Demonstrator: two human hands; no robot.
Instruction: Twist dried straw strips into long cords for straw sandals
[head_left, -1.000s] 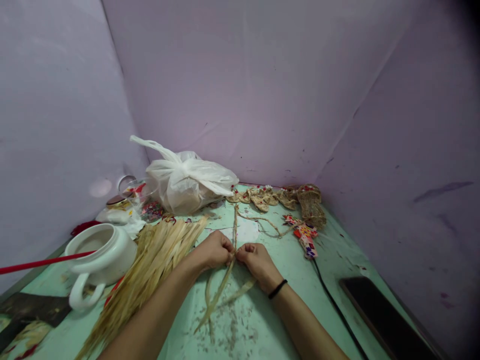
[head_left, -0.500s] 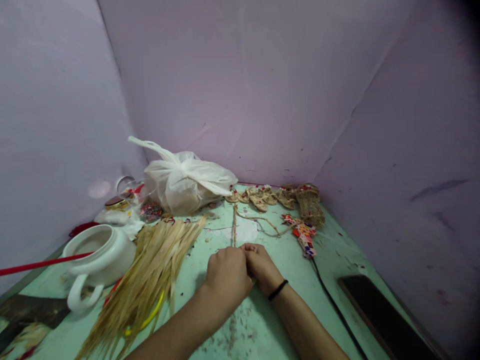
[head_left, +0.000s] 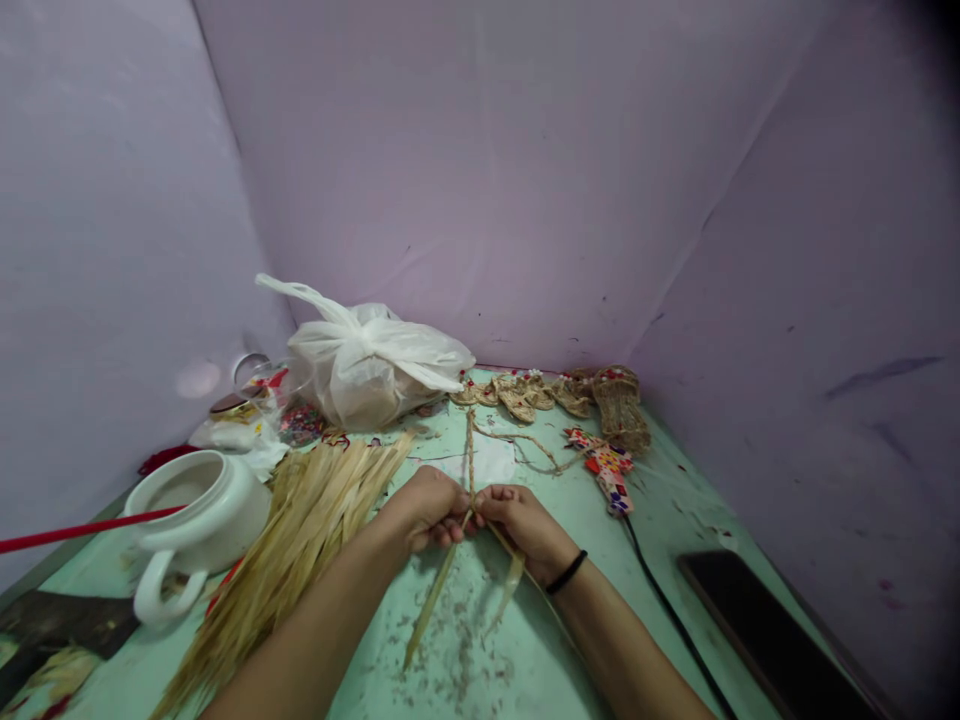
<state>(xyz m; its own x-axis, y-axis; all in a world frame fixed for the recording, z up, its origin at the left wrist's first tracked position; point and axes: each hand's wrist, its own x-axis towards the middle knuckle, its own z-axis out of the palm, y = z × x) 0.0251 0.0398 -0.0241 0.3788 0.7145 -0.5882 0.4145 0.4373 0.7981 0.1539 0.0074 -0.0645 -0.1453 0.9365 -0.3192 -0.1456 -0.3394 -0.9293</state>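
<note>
1. Head view, centre of the pale green table [head_left: 675, 500]: left hand [head_left: 427, 508] and right hand [head_left: 525, 525] meet, fingers pinched shut on a thin braided straw cord [head_left: 470, 450]; flat loose strands [head_left: 435, 605] trail toward the person.
2. Left: fanned dry straw bundle [head_left: 300, 550], glossy white pot [head_left: 199, 525], crinkled plastic bag [head_left: 367, 365].

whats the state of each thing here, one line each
left hand: pinching the braid
right hand: pinching the braid
braid: plaited, stretched away along the table
loose strips: unplaited, trailing below the hands
plastic bag: knotted shut
white pot: upright, uncovered
straw bundle: lying flat
</note>
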